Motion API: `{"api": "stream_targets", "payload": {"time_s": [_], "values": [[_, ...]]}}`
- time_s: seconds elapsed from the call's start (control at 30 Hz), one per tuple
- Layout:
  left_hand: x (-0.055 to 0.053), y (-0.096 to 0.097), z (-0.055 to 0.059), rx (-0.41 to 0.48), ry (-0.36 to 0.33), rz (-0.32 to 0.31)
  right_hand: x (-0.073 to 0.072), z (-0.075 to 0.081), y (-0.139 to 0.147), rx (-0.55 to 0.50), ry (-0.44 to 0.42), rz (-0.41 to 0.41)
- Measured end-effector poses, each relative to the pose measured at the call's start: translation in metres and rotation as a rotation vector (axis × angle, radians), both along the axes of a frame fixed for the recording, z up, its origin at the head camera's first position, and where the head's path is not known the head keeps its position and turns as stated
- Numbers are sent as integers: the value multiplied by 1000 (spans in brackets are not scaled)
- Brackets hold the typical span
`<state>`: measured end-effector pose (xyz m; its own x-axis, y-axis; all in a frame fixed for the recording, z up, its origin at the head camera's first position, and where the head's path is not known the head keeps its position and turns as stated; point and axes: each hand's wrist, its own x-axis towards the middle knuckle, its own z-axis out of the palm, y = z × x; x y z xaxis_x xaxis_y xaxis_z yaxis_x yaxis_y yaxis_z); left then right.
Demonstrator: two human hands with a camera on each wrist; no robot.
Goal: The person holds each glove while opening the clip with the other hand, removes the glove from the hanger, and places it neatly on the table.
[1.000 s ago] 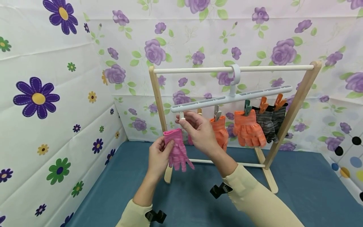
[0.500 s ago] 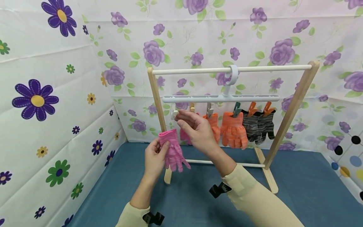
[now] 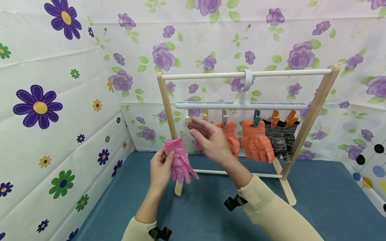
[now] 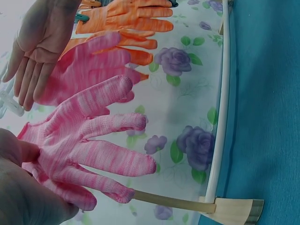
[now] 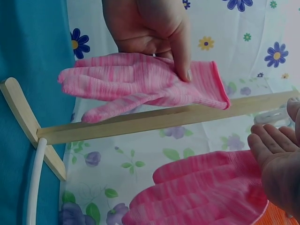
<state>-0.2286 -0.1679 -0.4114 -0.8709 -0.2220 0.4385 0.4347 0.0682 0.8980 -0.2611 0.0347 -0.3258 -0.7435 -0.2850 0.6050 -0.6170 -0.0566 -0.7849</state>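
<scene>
My left hand (image 3: 161, 167) pinches a pink glove (image 3: 180, 164) near its cuff, thumb on the front, with the glove's fingers hanging down. In the right wrist view this pink glove (image 5: 136, 82) lies sideways under the thumb. My right hand (image 3: 212, 142) holds nothing; its fingers are extended beside a white clothespin (image 3: 186, 120) at the left end of the grey hanger (image 3: 211, 105). That clothespin carries no glove. Behind the right hand, a second pink glove (image 4: 89, 70) hangs, partly hidden in the head view.
From the hanger also hang orange gloves (image 3: 257, 142) and dark grey gloves (image 3: 280, 137), held by coloured clothespins. The hanger hooks over the white rail (image 3: 205, 75) of a wooden stand (image 3: 313, 124) on a blue surface (image 3: 211, 207). Floral cloth walls surround it.
My right hand has let go of the white clothespin. The hanger has swung from tilted to roughly level, its gloves swaying. My left hand has shifted slightly left with the pink glove.
</scene>
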Motion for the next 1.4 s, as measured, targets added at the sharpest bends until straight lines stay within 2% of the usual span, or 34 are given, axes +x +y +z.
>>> {"api": "stream_targets", "payload": {"time_s": [0.23,0.47,0.73,1.13,1.4], "values": [[1,-10,0,-10,-31,50,2,-3,6,27,24,-25],[-1,-23,0,-47,-19,114,6,-7,13,108,63,-75],[-7,-38,0,-37,-13,138,14,-15,24,170,112,-92],[-12,-68,9,-76,-59,175,25,-25,46,321,323,-163],[-16,-85,12,-115,-71,172,35,-32,62,383,342,-192]]}}
